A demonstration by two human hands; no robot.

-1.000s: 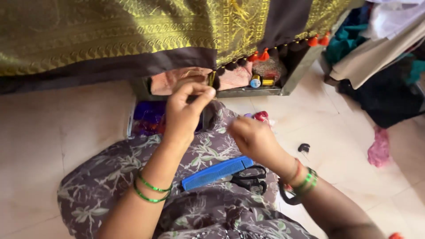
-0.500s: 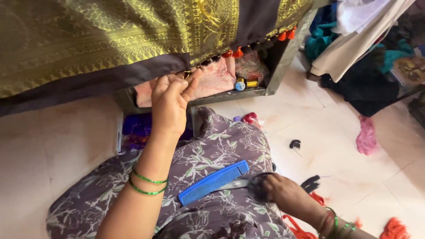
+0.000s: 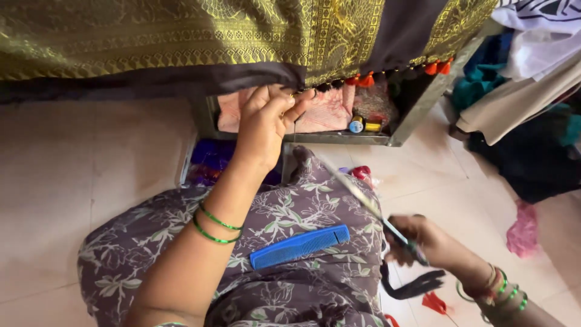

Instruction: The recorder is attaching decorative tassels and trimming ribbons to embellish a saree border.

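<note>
A: Since half a second ago, right hand (image 3: 423,242) lifted scissors (image 3: 375,215) off the lap.
B: Grip closed on them. Left hand (image 3: 266,121) still pinches the gold-brocade fabric (image 3: 181,36) edge; blue comb (image 3: 299,246) on lap.

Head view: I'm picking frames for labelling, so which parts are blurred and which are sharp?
Head view: the scissors in the right hand smear with motion blur; the left hand at the gold cloth's edge and the blue comb are sharp; daylight is soft and even.
</note>
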